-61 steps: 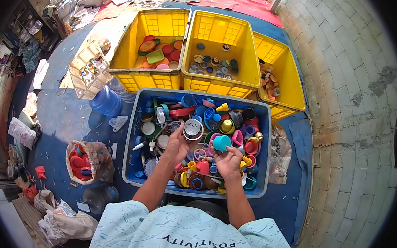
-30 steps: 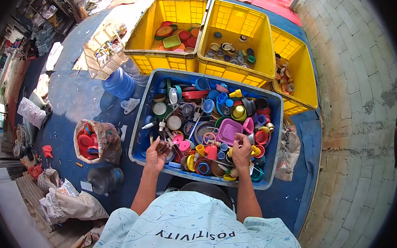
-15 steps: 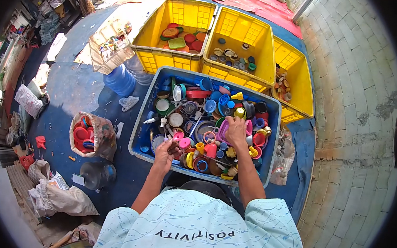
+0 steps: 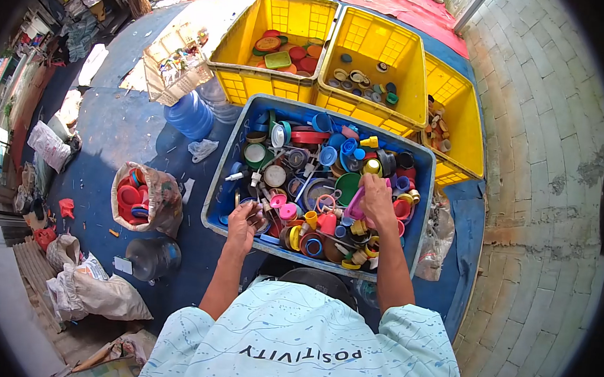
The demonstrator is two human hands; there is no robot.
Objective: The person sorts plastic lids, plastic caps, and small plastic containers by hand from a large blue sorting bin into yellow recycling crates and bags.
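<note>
A blue tub [image 4: 229,158] in front of me is heaped with mixed plastic caps and lids. My right hand [image 4: 377,201] grips a pink-purple plastic lid [image 4: 356,204], tilted up over the right part of the heap. Beside that lid a round green lid [image 4: 347,185] lies exposed. At the tub's near left edge, my left hand [image 4: 244,225] has its fingers curled together; a small pale piece seems to be at the fingertips, too small to name. Close to it lie a bright pink cap [image 4: 288,210] and a yellow cap [image 4: 311,219].
Three yellow crates stand behind the tub: left [image 4: 263,84], middle [image 4: 370,114] and right [image 4: 461,172], each holding caps or lids. To the left are a sack [image 4: 168,204] of red lids, a dark water jug [image 4: 151,257], a blue jug [image 4: 190,117] and a beige crate [image 4: 170,87].
My right hand has lifted and tilted the pink-purple lid rightward, exposing the green lid. My left hand stays near the tub's near left edge. The view has shifted slightly.
</note>
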